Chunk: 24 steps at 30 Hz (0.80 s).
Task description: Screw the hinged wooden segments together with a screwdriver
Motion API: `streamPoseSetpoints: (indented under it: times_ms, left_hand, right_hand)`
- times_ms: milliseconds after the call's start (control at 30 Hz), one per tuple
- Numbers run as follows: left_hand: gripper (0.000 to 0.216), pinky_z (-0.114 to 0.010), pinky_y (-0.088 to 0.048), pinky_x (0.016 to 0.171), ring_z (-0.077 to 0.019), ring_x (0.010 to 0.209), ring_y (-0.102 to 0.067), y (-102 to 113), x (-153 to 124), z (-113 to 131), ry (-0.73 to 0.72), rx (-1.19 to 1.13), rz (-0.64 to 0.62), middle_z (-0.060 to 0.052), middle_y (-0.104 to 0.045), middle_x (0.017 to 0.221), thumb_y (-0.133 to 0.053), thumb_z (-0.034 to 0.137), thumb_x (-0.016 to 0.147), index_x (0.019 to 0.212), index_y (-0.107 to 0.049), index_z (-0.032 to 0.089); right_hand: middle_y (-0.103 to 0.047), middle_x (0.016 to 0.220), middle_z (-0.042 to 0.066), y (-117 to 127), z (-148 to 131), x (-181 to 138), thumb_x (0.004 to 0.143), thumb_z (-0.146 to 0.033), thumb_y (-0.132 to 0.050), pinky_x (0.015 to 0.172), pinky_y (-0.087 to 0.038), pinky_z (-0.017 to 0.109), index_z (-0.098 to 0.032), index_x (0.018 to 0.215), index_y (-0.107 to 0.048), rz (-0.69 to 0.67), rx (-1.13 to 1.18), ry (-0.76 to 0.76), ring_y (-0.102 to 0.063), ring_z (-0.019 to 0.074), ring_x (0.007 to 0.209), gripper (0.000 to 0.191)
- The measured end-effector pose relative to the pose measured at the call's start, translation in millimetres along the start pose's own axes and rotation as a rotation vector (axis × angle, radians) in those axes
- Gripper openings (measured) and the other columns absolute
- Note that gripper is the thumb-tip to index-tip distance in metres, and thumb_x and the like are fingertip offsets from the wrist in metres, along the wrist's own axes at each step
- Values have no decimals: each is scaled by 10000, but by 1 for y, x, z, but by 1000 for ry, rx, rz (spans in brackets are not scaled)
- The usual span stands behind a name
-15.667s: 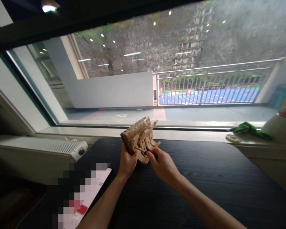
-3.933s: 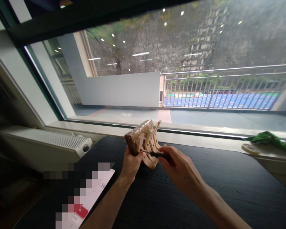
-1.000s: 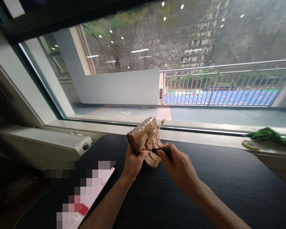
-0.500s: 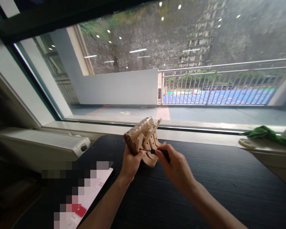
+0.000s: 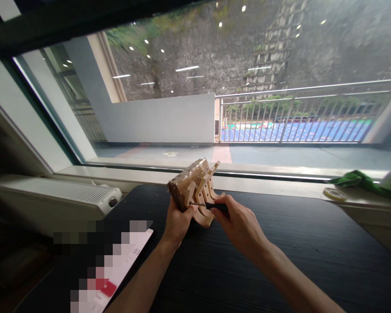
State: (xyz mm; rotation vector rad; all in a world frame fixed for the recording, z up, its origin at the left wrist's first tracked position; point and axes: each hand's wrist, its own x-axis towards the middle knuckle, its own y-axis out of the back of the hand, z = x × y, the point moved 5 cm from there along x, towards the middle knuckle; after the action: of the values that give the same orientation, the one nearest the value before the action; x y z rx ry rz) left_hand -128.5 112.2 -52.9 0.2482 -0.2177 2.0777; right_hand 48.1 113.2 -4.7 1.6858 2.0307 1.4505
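My left hand (image 5: 178,224) grips a bark-covered piece of log (image 5: 189,176) from below, tilted above the black table. Pale wooden pieces with small dark holes (image 5: 204,191) are fixed along the log's right side, some of them curved. A screwdriver (image 5: 215,207) with a black handle is held in my right hand (image 5: 241,219), fingers closed round the handle. Its thin shaft points left, and the tip meets the nearest pale piece by a hole, close to my left thumb. The underside of the log is hidden by my left hand.
The black table (image 5: 280,256) reaches to the window sill. A phone-like screen (image 5: 130,261), partly blurred, lies at the left. A radiator (image 5: 84,198) stands beyond it. At the right, a green cloth (image 5: 358,180) and a roll of tape (image 5: 335,194) rest on the sill.
Both hands hold nearly the same pose. The screwdriver's tip stays at the same pale piece, while the right hand's grip has turned slightly. The whole view has shifted a little.
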Motion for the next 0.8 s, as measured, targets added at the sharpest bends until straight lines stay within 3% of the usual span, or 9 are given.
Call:
streamPoseSetpoints:
  times_ms: [133, 267, 333, 433, 633, 800]
  left_hand:
    - [553, -302, -500, 803, -201, 919, -637, 0, 0, 0, 0, 12, -6, -53, -666, 1036, -686, 153, 643, 1167, -516, 196]
    - [549, -299, -504, 791, -196, 906, -639, -1, 0, -1, 12, -9, -17, -40, -666, 1019, -675, 146, 647, 1166, -510, 209]
    - [531, -299, -502, 796, -194, 901, -638, -2, 0, 0, 10, -6, -12, -34, -668, 1004, -682, 152, 644, 1147, -519, 206]
    - [514, -302, -496, 814, -197, 903, -637, -2, -1, 3, -1, 15, -5, -34, -671, 992, -696, 156, 632, 1120, -535, 191]
    - [518, -285, -488, 824, -198, 905, -641, -3, -2, 8, -13, -6, -2, -39, -678, 992, -727, 155, 614, 1105, -564, 186]
    - [554, -315, -504, 801, -198, 876, -646, -4, -2, -2, 123, -180, -35, -36, -680, 981, -758, 159, 588, 1106, -564, 204]
  right_hand:
    - [-664, 713, 33, -3, 5, 0, 900, -416, -407, 557, -344, 259, -214, 844, -583, -60, -24, -155, -602, 183, 639, 274]
    - [-664, 741, 4, 1, 1, -1, 846, -328, -481, 552, -344, 242, -236, 959, -569, -89, 1, -105, -583, 158, 617, 171]
    - [-667, 800, 6, 6, -3, -1, 828, -265, -490, 561, -353, 236, -229, 1029, -534, -80, 40, -31, -572, 145, 622, 209]
    - [-661, 814, 23, 9, -7, -2, 855, -269, -464, 573, -357, 242, -207, 1006, -542, -59, 50, 32, -556, 143, 620, 180]
    - [-626, 645, 11, 6, 0, 0, 875, -423, -444, 492, -313, 241, -209, 867, -611, -6, 115, -137, -519, 145, 541, 271]
    - [-678, 729, 22, 18, 7, 5, 846, -389, -480, 529, -368, 244, -222, 882, -666, -5, 106, -136, -558, 144, 584, 253]
